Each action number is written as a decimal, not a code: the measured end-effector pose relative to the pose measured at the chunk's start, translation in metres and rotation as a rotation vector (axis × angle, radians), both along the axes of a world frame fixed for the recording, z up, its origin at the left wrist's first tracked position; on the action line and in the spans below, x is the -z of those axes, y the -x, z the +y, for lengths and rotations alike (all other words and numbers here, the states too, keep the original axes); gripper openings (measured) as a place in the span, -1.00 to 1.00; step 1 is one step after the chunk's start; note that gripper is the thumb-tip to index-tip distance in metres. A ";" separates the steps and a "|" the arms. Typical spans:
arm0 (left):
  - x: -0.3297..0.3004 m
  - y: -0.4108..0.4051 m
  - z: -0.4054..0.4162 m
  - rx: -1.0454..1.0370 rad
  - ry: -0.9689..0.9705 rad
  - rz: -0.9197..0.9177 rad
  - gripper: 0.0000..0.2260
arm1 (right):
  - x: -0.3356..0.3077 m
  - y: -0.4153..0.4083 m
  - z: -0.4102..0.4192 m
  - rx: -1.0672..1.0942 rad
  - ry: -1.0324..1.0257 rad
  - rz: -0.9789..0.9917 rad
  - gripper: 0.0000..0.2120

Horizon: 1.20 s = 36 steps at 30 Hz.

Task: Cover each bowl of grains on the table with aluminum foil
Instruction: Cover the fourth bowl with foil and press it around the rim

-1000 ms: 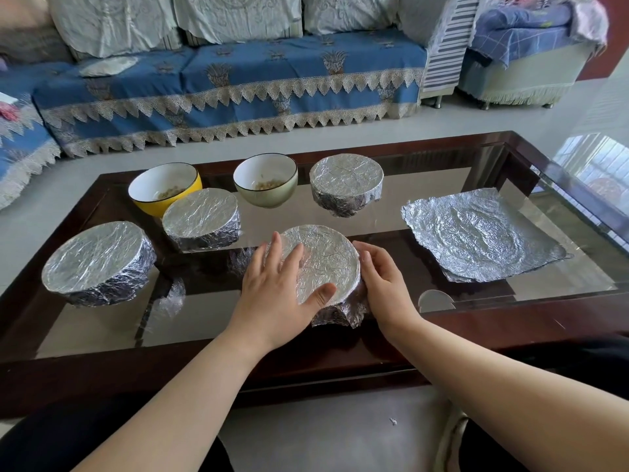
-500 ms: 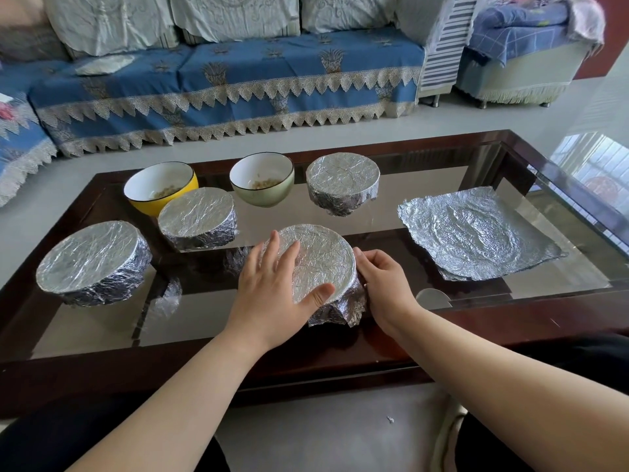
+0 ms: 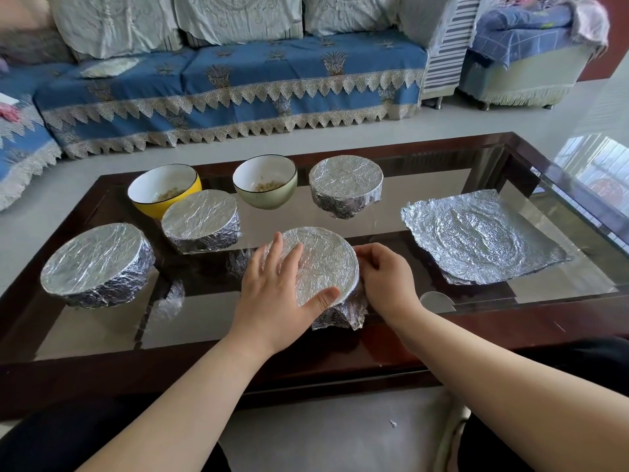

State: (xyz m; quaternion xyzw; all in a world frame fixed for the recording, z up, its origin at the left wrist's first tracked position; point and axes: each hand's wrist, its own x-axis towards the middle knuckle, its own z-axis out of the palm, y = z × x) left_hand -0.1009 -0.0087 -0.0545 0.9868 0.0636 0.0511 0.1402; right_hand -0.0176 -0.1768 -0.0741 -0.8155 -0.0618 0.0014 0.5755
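Observation:
A foil-wrapped bowl (image 3: pixel 326 264) stands near the table's front edge. My left hand (image 3: pixel 275 294) lies flat on its foil top, fingers straight and thumb along the near rim. My right hand (image 3: pixel 384 281) curls against the bowl's right side and pinches the foil there. Three more foil-covered bowls stand at the left (image 3: pixel 95 260), the middle (image 3: pixel 199 219) and the back right (image 3: pixel 345 183). An uncovered yellow bowl (image 3: pixel 163 190) and an uncovered green bowl (image 3: pixel 265 182) hold grains at the back.
A loose crinkled foil sheet (image 3: pixel 480 235) lies flat on the right of the glass table (image 3: pixel 442 185). A dark wooden frame (image 3: pixel 391 352) edges the table. A blue-covered sofa (image 3: pixel 238 83) stands behind, across a strip of pale floor.
My right hand's fingers have curled tighter against the bowl's right side. My left hand stays flat on the foil top. The view has shifted slightly.

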 end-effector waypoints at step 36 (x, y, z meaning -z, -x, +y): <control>-0.012 0.001 0.021 0.089 -0.066 0.077 0.20 | -0.006 0.004 -0.008 -0.335 0.006 0.049 -0.48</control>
